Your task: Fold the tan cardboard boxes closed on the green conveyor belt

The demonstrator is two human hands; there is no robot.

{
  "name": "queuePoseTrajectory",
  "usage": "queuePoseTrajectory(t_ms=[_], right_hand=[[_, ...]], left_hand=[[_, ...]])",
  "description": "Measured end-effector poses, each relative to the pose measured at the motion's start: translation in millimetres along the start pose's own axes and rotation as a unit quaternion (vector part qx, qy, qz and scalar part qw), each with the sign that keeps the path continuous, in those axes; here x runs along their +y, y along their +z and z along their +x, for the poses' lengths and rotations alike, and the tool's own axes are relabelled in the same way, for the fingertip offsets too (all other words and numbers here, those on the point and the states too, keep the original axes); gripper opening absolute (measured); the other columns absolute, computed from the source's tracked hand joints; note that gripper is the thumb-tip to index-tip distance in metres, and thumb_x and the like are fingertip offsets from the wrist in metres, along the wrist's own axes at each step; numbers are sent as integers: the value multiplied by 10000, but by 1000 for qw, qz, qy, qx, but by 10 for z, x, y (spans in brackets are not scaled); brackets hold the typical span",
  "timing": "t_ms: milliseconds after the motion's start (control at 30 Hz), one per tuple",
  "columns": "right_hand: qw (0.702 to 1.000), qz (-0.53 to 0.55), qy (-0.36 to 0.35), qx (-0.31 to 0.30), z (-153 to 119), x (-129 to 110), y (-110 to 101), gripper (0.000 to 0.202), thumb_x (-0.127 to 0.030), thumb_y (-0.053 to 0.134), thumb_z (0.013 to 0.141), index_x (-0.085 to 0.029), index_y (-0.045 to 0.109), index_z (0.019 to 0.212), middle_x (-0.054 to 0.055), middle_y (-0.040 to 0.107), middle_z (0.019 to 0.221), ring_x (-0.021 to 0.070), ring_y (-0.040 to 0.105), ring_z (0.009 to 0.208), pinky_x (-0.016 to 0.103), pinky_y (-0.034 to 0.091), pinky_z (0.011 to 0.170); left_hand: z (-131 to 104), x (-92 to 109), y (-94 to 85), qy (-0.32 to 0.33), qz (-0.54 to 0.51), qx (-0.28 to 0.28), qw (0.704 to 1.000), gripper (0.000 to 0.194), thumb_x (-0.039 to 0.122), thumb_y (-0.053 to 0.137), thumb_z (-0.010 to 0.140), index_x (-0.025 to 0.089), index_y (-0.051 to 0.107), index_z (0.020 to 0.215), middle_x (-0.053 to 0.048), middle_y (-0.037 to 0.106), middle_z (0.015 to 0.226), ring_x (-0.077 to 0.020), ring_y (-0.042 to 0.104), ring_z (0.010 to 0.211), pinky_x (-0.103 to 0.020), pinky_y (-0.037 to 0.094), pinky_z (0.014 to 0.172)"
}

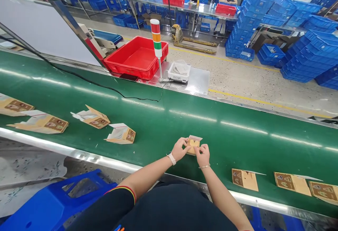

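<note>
A small cardboard box [193, 144] stands over the green conveyor belt in front of me, its flaps turned up. My left hand [180, 149] grips its left side, fingers bent at the flap. On the opposite side my right hand [202, 154] pinches the box's edge. Left of my hands, an open carton [124, 134] with brown printing lies on the belt, and another open carton [95, 117] is just beyond it. To the right rests a brown-and-tan carton [244, 179] with a thin flap sticking out. What is inside the held box is hard to make out.
More cartons lie at the belt's left [52, 122] and right [292, 183] ends. Across the green belt [163, 118] stand a red bin [137, 57], a signal light [156, 39] and a white tray [179, 71]. A black cable [105, 87] crosses the belt. Several people sit at a far table.
</note>
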State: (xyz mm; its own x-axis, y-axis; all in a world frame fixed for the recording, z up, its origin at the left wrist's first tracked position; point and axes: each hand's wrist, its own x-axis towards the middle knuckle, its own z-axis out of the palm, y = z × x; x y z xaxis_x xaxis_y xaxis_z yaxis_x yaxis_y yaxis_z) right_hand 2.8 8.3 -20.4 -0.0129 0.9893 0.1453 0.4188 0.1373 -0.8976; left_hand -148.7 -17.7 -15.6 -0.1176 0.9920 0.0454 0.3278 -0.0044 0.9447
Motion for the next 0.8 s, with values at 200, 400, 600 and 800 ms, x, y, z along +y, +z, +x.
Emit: queuePoseTrajectory(t_ms=[200, 400, 600, 800], right_hand=[[983, 18, 172, 55, -29, 48, 164, 391, -507, 597, 696, -241, 335, 579, -70, 377, 531, 108, 395, 491, 246, 352, 475], [957, 52, 283, 35, 63, 101, 239, 391, -479, 660, 623, -250, 363, 733, -97, 416, 561, 114, 451, 496, 222, 344, 438], [974, 29, 213, 65, 89, -51, 70, 382, -474, 634, 667, -237, 378, 822, -65, 404, 652, 126, 433, 557, 269, 386, 534], [989, 49, -133, -40, -349, -265, -129, 249, -380, 595, 785, -217, 425, 869, -17, 407, 779, 139, 435, 682, 309, 410, 659]], left_hand=[[192, -98, 190, -192, -149, 30, 970, 224, 224, 680, 716, 166, 558, 894, -56, 586, 945, -157, 576, 861, -325, 475, 829], [317, -100, 229, -214, -152, 27, 965, 239, 234, 699, 717, 174, 556, 898, -34, 579, 906, -131, 569, 788, -300, 484, 798], [230, 78, 219, -234, -140, 87, 958, 353, 266, 767, 643, 167, 577, 924, -60, 600, 942, -152, 579, 804, -303, 480, 787], [-763, -105, -456, -317, -64, 87, 942, 254, 411, 615, 741, 175, 579, 655, 4, 583, 608, -152, 563, 610, -293, 470, 648]])
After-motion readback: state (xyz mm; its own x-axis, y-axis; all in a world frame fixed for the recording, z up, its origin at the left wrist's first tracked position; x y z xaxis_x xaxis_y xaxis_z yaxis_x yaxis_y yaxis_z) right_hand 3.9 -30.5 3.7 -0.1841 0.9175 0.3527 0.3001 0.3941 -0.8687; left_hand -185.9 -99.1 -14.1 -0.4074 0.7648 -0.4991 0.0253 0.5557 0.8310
